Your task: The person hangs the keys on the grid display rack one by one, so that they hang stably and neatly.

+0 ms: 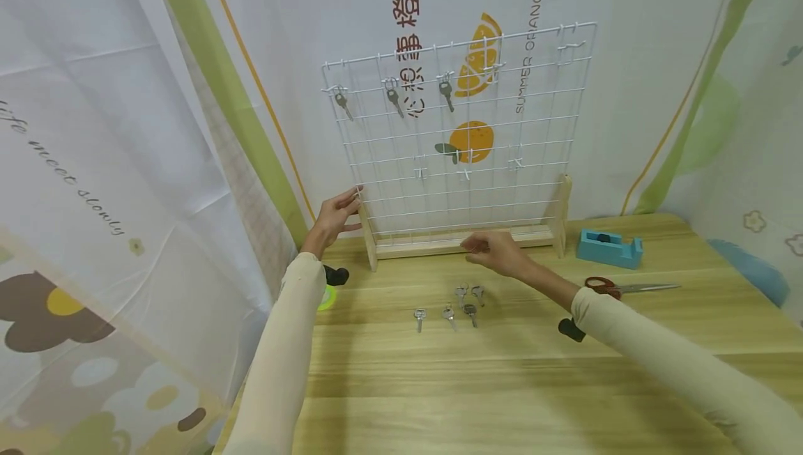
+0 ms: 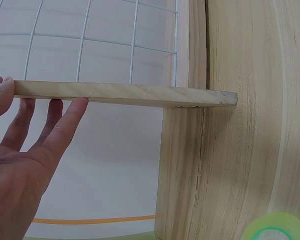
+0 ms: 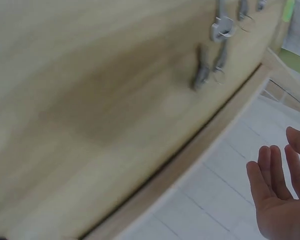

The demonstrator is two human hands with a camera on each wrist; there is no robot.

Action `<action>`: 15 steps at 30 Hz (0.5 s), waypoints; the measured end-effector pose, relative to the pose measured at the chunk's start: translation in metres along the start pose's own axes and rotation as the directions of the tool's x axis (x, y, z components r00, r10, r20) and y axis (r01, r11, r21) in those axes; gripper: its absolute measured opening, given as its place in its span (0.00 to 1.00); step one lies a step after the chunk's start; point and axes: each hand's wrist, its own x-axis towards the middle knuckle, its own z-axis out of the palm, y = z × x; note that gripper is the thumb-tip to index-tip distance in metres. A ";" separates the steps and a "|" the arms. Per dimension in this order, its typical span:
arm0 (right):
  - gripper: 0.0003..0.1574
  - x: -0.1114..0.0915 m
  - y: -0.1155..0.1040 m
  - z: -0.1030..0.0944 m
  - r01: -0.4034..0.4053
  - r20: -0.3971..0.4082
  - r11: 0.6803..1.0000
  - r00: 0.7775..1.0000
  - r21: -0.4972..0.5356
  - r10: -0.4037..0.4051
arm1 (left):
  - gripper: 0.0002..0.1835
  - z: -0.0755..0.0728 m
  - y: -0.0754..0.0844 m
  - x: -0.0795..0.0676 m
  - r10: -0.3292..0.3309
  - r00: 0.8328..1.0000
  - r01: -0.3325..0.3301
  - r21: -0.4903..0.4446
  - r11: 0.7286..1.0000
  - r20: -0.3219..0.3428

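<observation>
A white wire grid rack [image 1: 461, 127] stands on a wooden base. My left hand [image 1: 337, 217] holds its left wooden upright [image 2: 125, 94] near the top, thumb at the upper end and other fingertips against the outer side. My right hand [image 1: 498, 251] hovers before the base rail with fingers loosely bent; the right wrist view shows nothing in that hand [image 3: 282, 192]. Three keys hang from upper hooks: a left key [image 1: 341, 101], a middle key [image 1: 394, 97] and a right key [image 1: 447, 93]. Several loose keys [image 1: 449, 315] with rings lie on the table below my right hand.
Bare white hooks sit on the grid, such as the upper right hook [image 1: 571, 46] and a lower hook [image 1: 465, 175]. On the right lie a blue tape dispenser [image 1: 608, 249] and scissors [image 1: 627, 288]. A green tape roll [image 1: 328, 297] is beside my left forearm. Printed curtains surround the table.
</observation>
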 end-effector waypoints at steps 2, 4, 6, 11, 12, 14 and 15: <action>0.14 -0.004 0.006 0.006 -0.019 0.019 1.000 1.000 -0.013 0.019 | 0.25 0.000 0.003 -0.002 -0.007 1.000 0.007 -0.003 1.000 0.006; 0.15 -0.008 0.011 0.011 -0.039 0.033 0.999 0.999 -0.033 0.040 | 0.26 0.000 0.006 -0.003 -0.020 1.000 0.020 -0.013 1.000 0.015; 0.15 -0.011 0.017 0.016 -0.047 0.046 0.998 0.998 -0.042 0.049 | 0.26 0.000 0.007 -0.003 -0.025 0.999 0.026 -0.017 1.000 0.025; 0.14 -0.016 0.024 0.028 -0.043 0.066 0.997 0.997 -0.061 0.047 | 0.26 -0.001 0.002 0.000 -0.014 1.000 0.014 -0.007 1.000 0.014; 0.14 -0.017 0.025 0.030 -0.051 0.072 0.997 0.996 -0.060 0.055 | 0.25 -0.001 0.001 0.000 -0.012 1.000 0.012 -0.001 1.000 0.010; 0.13 -0.019 0.027 0.034 -0.065 0.081 0.997 0.994 -0.052 0.069 | 0.25 -0.001 0.000 0.001 -0.009 1.000 0.008 0.003 1.000 0.007; 0.13 -0.019 0.028 0.035 -0.067 0.083 0.997 0.994 -0.045 0.070 | 0.25 -0.001 0.000 0.001 -0.007 1.000 0.007 0.004 1.000 0.006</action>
